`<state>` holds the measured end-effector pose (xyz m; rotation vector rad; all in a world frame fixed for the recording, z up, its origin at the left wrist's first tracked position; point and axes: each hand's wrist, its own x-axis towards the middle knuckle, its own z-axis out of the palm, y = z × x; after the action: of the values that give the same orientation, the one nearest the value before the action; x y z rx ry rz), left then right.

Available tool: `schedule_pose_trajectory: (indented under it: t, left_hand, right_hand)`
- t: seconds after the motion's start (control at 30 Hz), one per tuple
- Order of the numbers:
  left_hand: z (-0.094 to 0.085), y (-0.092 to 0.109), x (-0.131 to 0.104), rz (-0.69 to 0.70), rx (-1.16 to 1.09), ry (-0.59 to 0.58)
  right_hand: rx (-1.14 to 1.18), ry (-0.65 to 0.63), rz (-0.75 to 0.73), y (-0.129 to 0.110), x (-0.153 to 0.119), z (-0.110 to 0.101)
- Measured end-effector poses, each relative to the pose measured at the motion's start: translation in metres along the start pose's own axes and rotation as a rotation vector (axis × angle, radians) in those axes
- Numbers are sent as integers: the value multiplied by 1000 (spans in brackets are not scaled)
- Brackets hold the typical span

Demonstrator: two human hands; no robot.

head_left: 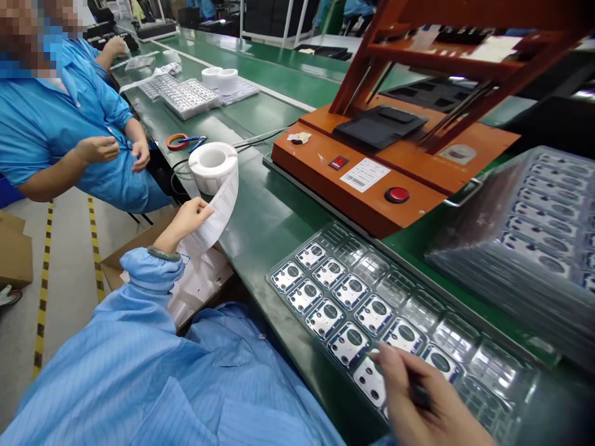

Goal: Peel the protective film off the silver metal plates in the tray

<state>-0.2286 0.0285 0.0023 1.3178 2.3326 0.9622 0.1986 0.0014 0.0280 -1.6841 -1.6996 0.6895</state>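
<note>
My left hand (188,220) pinches the loose strip of white label backing (223,210) that hangs from a label roll (211,162) at the bench's near edge. Over the near right part of a clear plastic tray (395,282), my right hand (423,396) is closed, thumb and finger together. A dark object (421,396) shows within its grip, its kind unclear, and something small and pale is at the fingertips. White-faced plates (325,319) with a round opening and blue edges lie in the tray's pockets. The right hand partly covers one plate.
An orange press (348,167) with a red button stands behind the tray. Stacked filled trays (525,235) rise at the right. Orange tape (176,141) lies beyond the roll. Co-workers in blue (69,124) sit at the left. An open carton (199,285) is below the bench edge.
</note>
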Motion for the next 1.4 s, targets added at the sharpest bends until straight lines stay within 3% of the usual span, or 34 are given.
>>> schedule_pose_trajectory:
  t: [0.17,0.33,0.43,0.63,0.77,0.9,1.0,1.2,1.4]
  left_hand:
    - [20,10,-9,34,-91,21]
    - [39,14,-11,36,-199,57]
    - [45,13,-10,18,-270,53]
    - [51,16,-10,8,-323,51]
    - [45,15,-11,25,-312,12]
    - [34,18,2,58,-318,-30]
    - [29,30,26,80,-299,-16]
    - [37,52,77,94,-173,-24]
    - [33,47,73,81,45,52]
  right_hand:
    - [52,-418,-351,-33,22,29]
    - [48,-644,-550,-83,60,76]
    - [-19,-597,-582,-113,89,114]
    - [-40,-405,-422,-168,142,199]
    - [-28,-446,-333,-188,173,234]
    - [11,-510,-312,-186,195,246]
    - [48,-526,-342,-179,199,249]
    - [48,-522,-412,-175,195,253]
    - [-59,-418,-592,-177,196,239]
